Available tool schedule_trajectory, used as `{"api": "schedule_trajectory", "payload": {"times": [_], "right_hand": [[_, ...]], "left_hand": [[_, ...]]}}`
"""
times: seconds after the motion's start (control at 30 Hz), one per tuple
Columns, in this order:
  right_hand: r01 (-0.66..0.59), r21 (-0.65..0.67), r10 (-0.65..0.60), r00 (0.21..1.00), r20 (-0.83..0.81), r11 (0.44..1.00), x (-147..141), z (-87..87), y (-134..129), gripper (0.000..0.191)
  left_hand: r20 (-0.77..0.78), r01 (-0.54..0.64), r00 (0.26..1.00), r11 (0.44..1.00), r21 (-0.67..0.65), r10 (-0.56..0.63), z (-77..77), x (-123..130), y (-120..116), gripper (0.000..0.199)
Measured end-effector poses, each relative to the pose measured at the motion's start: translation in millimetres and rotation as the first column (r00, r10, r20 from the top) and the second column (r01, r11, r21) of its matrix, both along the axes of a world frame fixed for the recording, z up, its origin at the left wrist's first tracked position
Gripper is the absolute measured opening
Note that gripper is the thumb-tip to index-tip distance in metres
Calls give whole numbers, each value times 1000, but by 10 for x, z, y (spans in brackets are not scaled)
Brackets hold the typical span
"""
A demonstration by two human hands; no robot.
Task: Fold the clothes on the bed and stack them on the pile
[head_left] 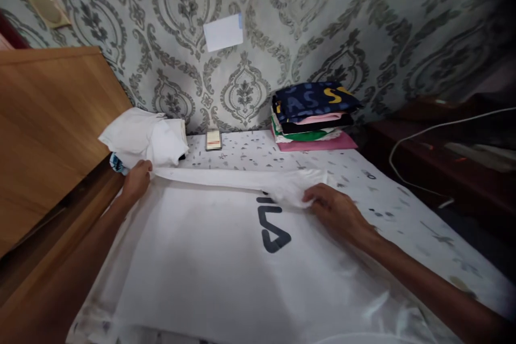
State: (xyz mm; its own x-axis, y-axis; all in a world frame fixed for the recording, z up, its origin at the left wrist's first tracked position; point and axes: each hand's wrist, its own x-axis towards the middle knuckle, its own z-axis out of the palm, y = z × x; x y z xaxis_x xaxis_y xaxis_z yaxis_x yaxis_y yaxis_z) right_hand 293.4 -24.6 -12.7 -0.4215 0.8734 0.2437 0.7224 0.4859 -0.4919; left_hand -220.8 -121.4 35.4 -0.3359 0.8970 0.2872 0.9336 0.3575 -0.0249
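A white garment [201,258] lies spread across a patterned white sheet [250,150], directly in front of the person and mostly between the two forearms. Its far edge is turned over toward the person in a narrow folded strip [217,177], which runs from one hand to the other. The left hand [138,180] is at the far left corner of the garment, thumb and fingers pinching the end of the strip. The right hand [328,207] is at the far right, its fingertips pinching bunched cloth at the other end of the strip, where the fabric is wrinkled rather than flat. The body of the garment extends from both hands back toward the person, smooth in the middle and creased toward the near right, under and beside the right forearm. Dark printed letters [274,226] sit just left of the right hand; "LA" is readable, and the letter above is partly covered by the strip.

Just beyond the left hand is a pile of white cloth [141,134], close against a wooden panel [48,118]. A small box [213,140] lies near the wall, between that pile and a stack of folded clothes [316,118]. The stack stands beyond the right hand, apart from the garment, with a navy printed piece on top.
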Motion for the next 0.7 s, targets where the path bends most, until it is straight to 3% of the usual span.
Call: {"api": "schedule_trajectory", "payload": {"times": [0.13,0.23,0.37,0.47,0.6,0.63,0.7], "right_hand": [[-21,-61,18,999,-49,998,85,-64,-80,21],[10,-138,-29,990,-136,990,91,-21,-125,22],[97,-299,-186,940,-287,949,77,77,-130,31],[171,-409,-316,894,-318,896,58,89,-127,34],[194,-486,-399,842,-363,852,45,13,-88,30],[191,-493,-401,840,-365,849,53,-14,-73,30],[227,-385,-363,872,-328,895,84,-61,-51,27]], "left_hand": [[79,63,995,996,-67,-58,-145,-24,-197,21],[204,-107,973,994,-26,110,-204,-104,-231,21],[319,-284,903,957,-61,288,-212,-278,-100,19],[352,-326,872,940,-101,340,-239,-335,33,24],[355,-343,860,931,-128,366,-281,-314,159,27],[357,-345,858,929,-130,369,-280,-311,176,26],[363,-352,853,927,-127,374,-258,-318,187,26]]}}
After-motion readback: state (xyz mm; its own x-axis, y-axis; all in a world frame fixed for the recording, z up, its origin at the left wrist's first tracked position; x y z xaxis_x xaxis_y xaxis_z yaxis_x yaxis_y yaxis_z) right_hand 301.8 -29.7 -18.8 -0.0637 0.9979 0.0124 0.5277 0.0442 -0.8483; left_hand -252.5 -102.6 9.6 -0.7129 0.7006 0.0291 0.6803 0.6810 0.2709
